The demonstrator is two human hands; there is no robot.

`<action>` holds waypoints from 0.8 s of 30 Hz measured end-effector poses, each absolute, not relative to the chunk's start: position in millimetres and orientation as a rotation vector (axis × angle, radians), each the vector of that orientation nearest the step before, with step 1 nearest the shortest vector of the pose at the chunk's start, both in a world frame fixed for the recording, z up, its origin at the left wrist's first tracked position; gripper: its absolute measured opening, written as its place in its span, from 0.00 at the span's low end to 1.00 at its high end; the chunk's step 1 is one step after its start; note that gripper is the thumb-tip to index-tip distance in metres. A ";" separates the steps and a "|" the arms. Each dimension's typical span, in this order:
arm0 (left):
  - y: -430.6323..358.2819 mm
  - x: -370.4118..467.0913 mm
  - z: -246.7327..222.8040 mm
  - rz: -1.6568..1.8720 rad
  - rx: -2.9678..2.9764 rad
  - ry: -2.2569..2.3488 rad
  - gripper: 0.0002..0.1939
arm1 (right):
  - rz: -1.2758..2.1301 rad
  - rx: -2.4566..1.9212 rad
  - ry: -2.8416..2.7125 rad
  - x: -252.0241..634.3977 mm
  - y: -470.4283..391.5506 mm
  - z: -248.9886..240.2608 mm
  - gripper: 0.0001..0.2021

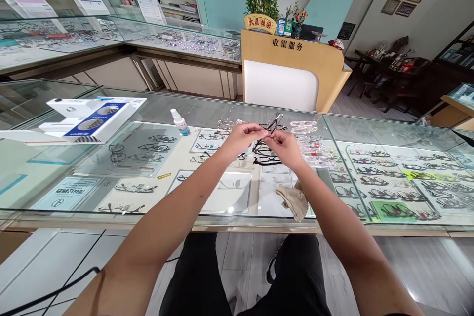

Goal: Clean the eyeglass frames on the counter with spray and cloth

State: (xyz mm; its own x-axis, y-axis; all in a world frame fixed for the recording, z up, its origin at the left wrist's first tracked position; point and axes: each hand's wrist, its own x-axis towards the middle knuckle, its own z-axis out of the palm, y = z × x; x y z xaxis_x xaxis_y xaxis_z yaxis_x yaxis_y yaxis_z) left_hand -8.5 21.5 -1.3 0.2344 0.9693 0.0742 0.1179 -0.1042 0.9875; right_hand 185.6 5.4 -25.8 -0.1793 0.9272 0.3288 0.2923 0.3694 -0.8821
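Note:
Over the glass counter, a pair of dark-framed eyeglasses (pixel 274 121) is held up between both hands. My left hand (pixel 244 138) is closed on it from the left, fingertips pinched together. From the other side my right hand (pixel 286 147) pinches the same pair, and the fingers of the two hands nearly meet. Part of the frame is hidden behind the fingers. Just below the hands lie several black eyeglasses (pixel 267 160). Clear-framed eyeglasses (pixel 316 153) are stacked to the right of my right hand. A crumpled beige cloth (pixel 294 201) rests under my right forearm.
A white spray bottle (pixel 180 123) stands left of the hands. Farther left, an open white-and-blue box (pixel 96 121) sits on the glass counter (pixel 207 108). A small yellow stick (pixel 164 176) lies nearer. Beyond the counter stands a wooden cashier desk (pixel 296 66).

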 end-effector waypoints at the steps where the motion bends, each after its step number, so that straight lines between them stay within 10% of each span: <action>1: 19.8 -7.7 -0.5 1.038 1.477 1.088 0.21 | 0.836 -1.092 -1.681 186.6 6.1 -25.6 0.26; 24: 29.5 -6.6 -17.6 1.245 1.608 1.021 0.18 | 0.895 -1.059 -1.557 193.7 10.0 -18.1 0.29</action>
